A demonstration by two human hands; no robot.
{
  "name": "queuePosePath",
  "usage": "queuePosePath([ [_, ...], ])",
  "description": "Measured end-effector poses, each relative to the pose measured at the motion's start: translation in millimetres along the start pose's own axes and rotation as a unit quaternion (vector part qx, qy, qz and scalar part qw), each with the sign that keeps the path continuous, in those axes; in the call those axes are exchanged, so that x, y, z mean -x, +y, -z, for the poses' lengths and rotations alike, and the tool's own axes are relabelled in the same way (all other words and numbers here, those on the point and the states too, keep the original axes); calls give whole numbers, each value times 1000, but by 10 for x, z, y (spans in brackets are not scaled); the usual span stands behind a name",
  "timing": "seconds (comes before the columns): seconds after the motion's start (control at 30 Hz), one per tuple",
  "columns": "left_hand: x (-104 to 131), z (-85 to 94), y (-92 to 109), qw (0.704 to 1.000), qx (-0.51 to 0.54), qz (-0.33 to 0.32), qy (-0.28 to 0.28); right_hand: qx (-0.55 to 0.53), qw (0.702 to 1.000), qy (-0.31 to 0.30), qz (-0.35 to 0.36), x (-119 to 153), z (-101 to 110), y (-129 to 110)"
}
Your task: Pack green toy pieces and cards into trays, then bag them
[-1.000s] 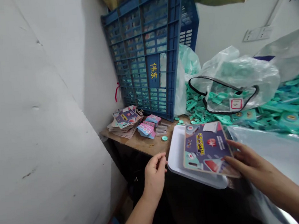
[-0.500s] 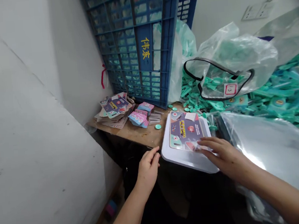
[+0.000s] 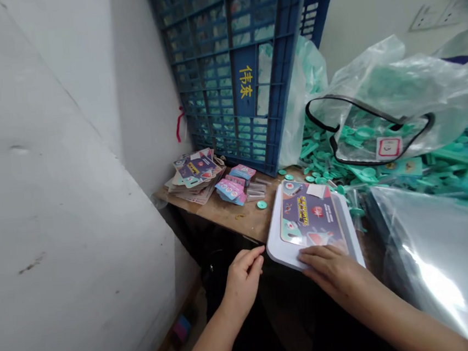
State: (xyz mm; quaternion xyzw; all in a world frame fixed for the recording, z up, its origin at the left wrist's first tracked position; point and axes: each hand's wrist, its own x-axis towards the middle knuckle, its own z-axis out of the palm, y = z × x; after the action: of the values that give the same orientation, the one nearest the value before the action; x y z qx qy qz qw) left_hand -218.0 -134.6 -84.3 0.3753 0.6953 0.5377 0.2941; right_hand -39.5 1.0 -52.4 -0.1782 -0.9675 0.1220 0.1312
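Observation:
A printed purple card [image 3: 310,215] lies on a white tray-like box [image 3: 278,243] at the table's front edge. Across the near edge of the card and box rests my right hand [image 3: 336,270], palm down, fingers extended and close together, gripping nothing. Just left of the box, my left hand [image 3: 244,276] hangs in front of the table edge, thumb and forefinger extended near each other, nothing visible between them. Further left sit a stack of similar cards [image 3: 198,170], small pink and blue boxes [image 3: 232,189], clear tubes [image 3: 255,191] and a green disc [image 3: 261,205].
A blue crate [image 3: 246,111] stands on its side at the back. Green plastic parts [image 3: 443,155] heap up at the right, with a clear bag [image 3: 407,87] on them. Plastic-wrapped sheets [image 3: 442,232] lie at the right front. A white wall [image 3: 76,213] bounds the left.
The view has shifted left, so the scene sits further right. My right hand has moved toward the near edge of the card and box. My left hand looks much the same.

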Motion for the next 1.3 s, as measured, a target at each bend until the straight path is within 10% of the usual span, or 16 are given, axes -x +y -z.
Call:
queuePosePath([
  [0.33,135,153,-263,998,7,46,38,-48,996,-69,-24,-304,207,-135],
  [0.77,412,356,-936,994,-73,82,-11,71,997,-24,1,-2197,-161,-397],
  [1.3,589,285,-1249,947,-280,-142,66,183,974,-133,-32,-2412,28,-571],
])
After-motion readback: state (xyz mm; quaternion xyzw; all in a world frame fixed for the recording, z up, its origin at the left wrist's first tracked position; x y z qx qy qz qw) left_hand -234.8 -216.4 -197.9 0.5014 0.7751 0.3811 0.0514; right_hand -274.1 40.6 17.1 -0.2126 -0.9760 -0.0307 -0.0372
